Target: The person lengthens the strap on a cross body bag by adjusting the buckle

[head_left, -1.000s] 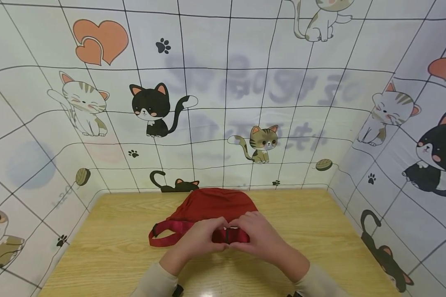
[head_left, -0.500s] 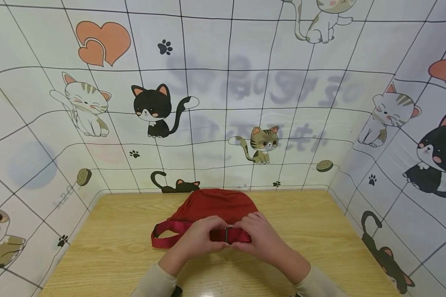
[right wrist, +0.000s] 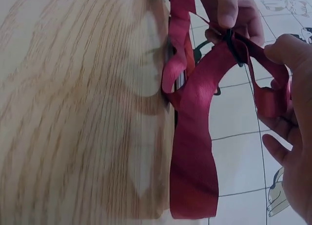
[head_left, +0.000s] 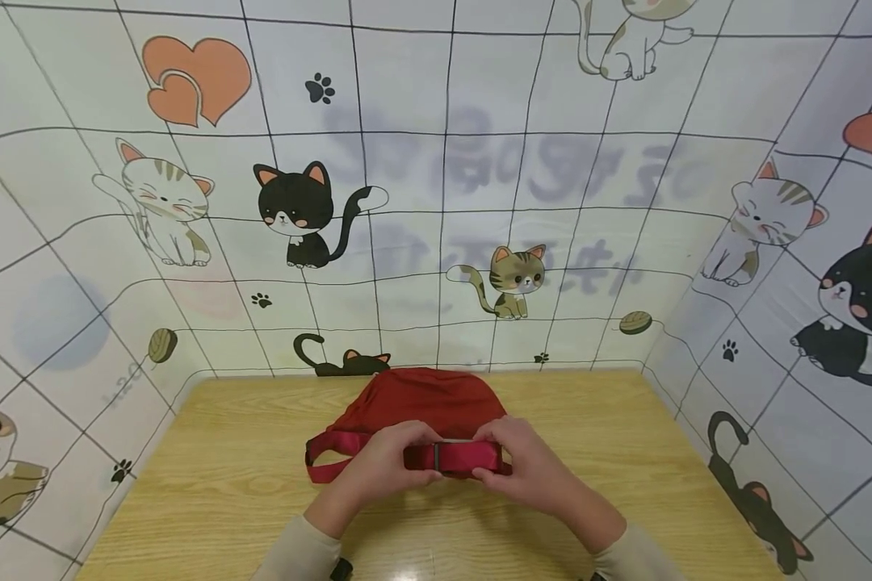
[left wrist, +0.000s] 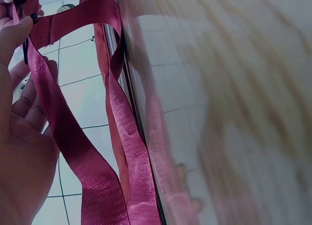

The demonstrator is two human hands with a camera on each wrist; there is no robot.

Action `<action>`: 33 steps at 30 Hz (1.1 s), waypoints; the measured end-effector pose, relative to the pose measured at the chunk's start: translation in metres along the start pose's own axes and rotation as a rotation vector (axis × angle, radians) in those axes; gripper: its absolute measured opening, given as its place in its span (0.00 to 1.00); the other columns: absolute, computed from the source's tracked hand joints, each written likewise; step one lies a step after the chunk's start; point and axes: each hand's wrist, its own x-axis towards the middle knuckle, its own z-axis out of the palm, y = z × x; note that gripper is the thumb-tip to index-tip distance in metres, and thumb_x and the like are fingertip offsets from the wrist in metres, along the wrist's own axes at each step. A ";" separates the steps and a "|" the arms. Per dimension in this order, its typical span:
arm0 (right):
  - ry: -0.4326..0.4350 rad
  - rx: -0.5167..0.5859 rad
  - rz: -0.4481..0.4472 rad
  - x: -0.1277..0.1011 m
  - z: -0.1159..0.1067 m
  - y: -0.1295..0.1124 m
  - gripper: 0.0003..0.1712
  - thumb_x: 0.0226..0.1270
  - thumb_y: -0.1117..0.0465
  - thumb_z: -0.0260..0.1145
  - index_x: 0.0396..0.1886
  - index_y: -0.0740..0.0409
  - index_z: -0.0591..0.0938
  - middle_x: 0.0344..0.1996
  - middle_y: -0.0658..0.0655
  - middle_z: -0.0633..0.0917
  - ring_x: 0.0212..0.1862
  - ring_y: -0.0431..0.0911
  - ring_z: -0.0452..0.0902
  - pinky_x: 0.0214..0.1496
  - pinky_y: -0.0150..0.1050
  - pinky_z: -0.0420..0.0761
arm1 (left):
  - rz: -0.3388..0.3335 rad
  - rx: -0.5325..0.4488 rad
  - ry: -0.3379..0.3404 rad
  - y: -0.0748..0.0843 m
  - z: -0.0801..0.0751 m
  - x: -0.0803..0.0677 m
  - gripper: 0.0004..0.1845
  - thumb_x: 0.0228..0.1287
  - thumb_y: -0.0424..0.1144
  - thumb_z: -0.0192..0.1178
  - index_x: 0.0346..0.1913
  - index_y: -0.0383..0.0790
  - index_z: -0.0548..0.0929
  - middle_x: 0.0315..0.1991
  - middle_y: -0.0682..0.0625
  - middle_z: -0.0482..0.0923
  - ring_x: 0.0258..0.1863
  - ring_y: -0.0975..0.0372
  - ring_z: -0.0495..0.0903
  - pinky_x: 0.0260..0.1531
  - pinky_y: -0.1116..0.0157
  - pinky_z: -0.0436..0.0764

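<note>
A red fabric bag point(head_left: 429, 403) with a crimson webbing strap point(head_left: 469, 457) lies toward the back of the table. My left hand point(head_left: 391, 461) pinches the strap right at its black slider buckle point(head_left: 438, 457), thumb below and fingers above. To the right, my right hand point(head_left: 529, 461) holds a folded loop of the same strap between thumb and fingers. The right wrist view shows that loop point(right wrist: 270, 101) running from the slider point(right wrist: 234, 47) to my right fingers, while a wide length of webbing point(right wrist: 197, 127) hangs from the slider toward the table.
Another strap loop point(head_left: 316, 464), with a small black fitting at its end, rests left of my left hand. The wooden table point(head_left: 596, 420) is bounded at the back and sides by a cat-print cloth wall point(head_left: 407, 307).
My right hand has moved right, away from the left, so a longer stretch of strap shows between slider and right fingers. The strap loop on the left has shifted slightly rightward.
</note>
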 end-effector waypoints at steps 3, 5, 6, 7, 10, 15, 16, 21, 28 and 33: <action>-0.047 -0.108 0.014 0.005 0.003 -0.006 0.25 0.63 0.52 0.86 0.55 0.50 0.86 0.45 0.41 0.87 0.47 0.37 0.76 0.52 0.45 0.77 | 0.008 0.017 -0.009 0.002 0.000 0.001 0.22 0.64 0.46 0.84 0.56 0.63 0.86 0.46 0.68 0.83 0.44 0.68 0.80 0.47 0.65 0.84; -0.088 -0.194 0.029 0.011 0.006 -0.011 0.26 0.63 0.47 0.86 0.55 0.48 0.86 0.45 0.41 0.86 0.47 0.37 0.75 0.53 0.45 0.77 | 0.008 0.024 -0.014 0.003 0.000 0.001 0.21 0.64 0.46 0.84 0.56 0.62 0.86 0.46 0.68 0.82 0.43 0.68 0.80 0.46 0.66 0.83; -0.104 -0.241 0.028 0.014 0.007 -0.014 0.27 0.63 0.45 0.86 0.56 0.47 0.86 0.45 0.41 0.86 0.47 0.37 0.75 0.54 0.46 0.77 | 0.007 0.029 -0.015 0.004 0.000 0.001 0.21 0.64 0.45 0.84 0.55 0.62 0.86 0.46 0.68 0.82 0.43 0.68 0.79 0.45 0.66 0.83; -0.122 -0.287 0.028 0.017 0.009 -0.017 0.27 0.63 0.43 0.85 0.56 0.47 0.86 0.45 0.41 0.86 0.47 0.38 0.75 0.54 0.46 0.76 | 0.005 0.030 -0.015 0.004 0.000 0.001 0.21 0.64 0.45 0.84 0.55 0.62 0.86 0.46 0.68 0.82 0.43 0.68 0.79 0.45 0.66 0.83; -0.154 -0.398 0.007 0.022 0.013 -0.022 0.26 0.64 0.41 0.85 0.55 0.46 0.87 0.44 0.43 0.85 0.47 0.41 0.75 0.55 0.46 0.76 | 0.001 0.032 -0.015 0.005 0.000 0.001 0.21 0.64 0.45 0.84 0.55 0.62 0.85 0.46 0.68 0.82 0.43 0.68 0.79 0.44 0.67 0.83; -0.111 -0.392 -0.011 0.021 0.016 -0.022 0.25 0.61 0.44 0.87 0.52 0.47 0.89 0.41 0.43 0.85 0.45 0.40 0.75 0.52 0.44 0.75 | 0.005 0.024 -0.015 0.004 0.000 0.000 0.21 0.64 0.47 0.84 0.54 0.62 0.85 0.46 0.67 0.82 0.43 0.68 0.79 0.45 0.66 0.83; -0.093 -0.363 -0.006 0.019 0.016 -0.021 0.24 0.61 0.45 0.87 0.51 0.47 0.89 0.41 0.43 0.85 0.44 0.40 0.74 0.52 0.44 0.75 | 0.004 0.021 -0.014 0.004 0.000 0.000 0.21 0.64 0.47 0.84 0.54 0.63 0.85 0.46 0.67 0.82 0.43 0.68 0.80 0.45 0.66 0.83; 0.012 -0.196 -0.029 0.013 0.016 -0.012 0.21 0.62 0.50 0.87 0.51 0.46 0.89 0.39 0.39 0.83 0.43 0.36 0.73 0.50 0.42 0.76 | -0.007 0.002 -0.005 0.004 -0.003 -0.002 0.21 0.65 0.47 0.83 0.55 0.66 0.85 0.47 0.69 0.83 0.45 0.68 0.81 0.48 0.65 0.84; 0.103 -0.088 -0.053 -0.001 0.008 0.002 0.20 0.61 0.54 0.88 0.50 0.44 0.88 0.38 0.37 0.82 0.42 0.35 0.74 0.47 0.42 0.77 | -0.016 0.004 -0.003 0.001 -0.007 -0.005 0.21 0.66 0.47 0.82 0.56 0.66 0.84 0.48 0.69 0.83 0.45 0.69 0.82 0.50 0.64 0.84; 0.102 -0.038 -0.034 -0.009 0.003 0.009 0.21 0.63 0.54 0.88 0.52 0.43 0.89 0.42 0.37 0.84 0.45 0.36 0.76 0.49 0.43 0.78 | -0.032 0.002 -0.007 -0.003 -0.007 -0.007 0.21 0.66 0.48 0.82 0.56 0.67 0.83 0.49 0.70 0.83 0.47 0.69 0.82 0.51 0.64 0.84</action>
